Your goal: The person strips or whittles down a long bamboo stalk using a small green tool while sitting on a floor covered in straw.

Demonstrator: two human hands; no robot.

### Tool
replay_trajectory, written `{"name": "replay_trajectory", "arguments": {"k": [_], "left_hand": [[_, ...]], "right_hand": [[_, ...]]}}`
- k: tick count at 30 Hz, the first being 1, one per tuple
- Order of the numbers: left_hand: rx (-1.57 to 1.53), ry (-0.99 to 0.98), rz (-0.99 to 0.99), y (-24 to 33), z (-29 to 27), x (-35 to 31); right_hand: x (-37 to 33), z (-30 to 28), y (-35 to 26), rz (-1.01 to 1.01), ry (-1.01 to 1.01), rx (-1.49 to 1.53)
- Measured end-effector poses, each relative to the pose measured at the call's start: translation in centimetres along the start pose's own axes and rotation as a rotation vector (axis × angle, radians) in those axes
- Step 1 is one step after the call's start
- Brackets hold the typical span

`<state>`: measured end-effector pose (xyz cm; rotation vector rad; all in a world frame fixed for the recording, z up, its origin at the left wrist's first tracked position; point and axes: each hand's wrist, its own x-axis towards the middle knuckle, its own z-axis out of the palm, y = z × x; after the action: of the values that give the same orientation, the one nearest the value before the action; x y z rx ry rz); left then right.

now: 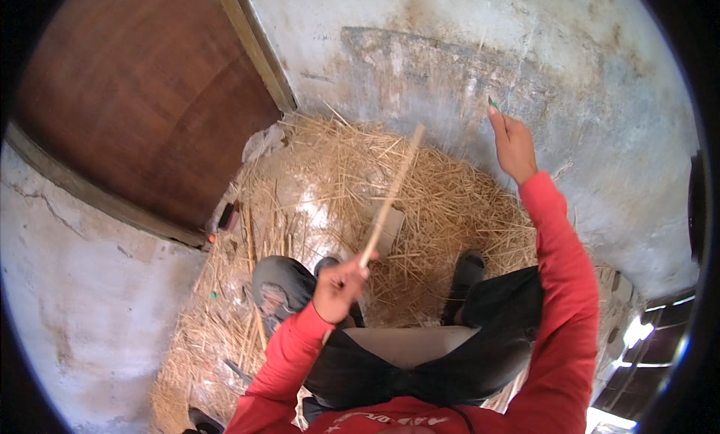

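My left hand (339, 288) is closed round the lower part of a thin pale wooden or bamboo strip (395, 186). The strip slants up and away, its far end well above the floor litter. Farther off to the right, my right hand (515, 147) is raised in front of the wall and closed on a small knife (492, 104). A dark pointed blade and a bit of green show past the fingertips; the fist hides the rest. The knife and the strip are well apart. Slight blur covers the left fingers.
Straw-like shavings (442, 201) cover the floor round my feet. A pale block (386, 230) lies among them, beyond my left hand. Longer strips (250, 239) and a black-and-red object (227, 216) lie near the brown door (150, 96). A stained wall (420, 66) stands ahead.
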<state>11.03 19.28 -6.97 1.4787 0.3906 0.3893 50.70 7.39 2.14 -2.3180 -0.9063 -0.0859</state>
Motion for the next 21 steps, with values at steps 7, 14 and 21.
{"name": "replay_trajectory", "arguments": {"k": [7, 14, 21], "left_hand": [[-0.180, 0.103, 0.018, 0.9, 0.9, 2.2], [-0.222, 0.099, 0.019, 0.6, 1.9, 2.4], [0.022, 0.057, -0.097, 0.3, 1.2, 1.7]], "right_hand": [[-8.6, 2.8, -8.5, -0.345, -0.295, 0.278], [-13.4, 5.8, -10.2, -0.495, -0.504, 0.135], [-8.1, 8.4, -5.8, -0.476, -0.291, 0.020]]}}
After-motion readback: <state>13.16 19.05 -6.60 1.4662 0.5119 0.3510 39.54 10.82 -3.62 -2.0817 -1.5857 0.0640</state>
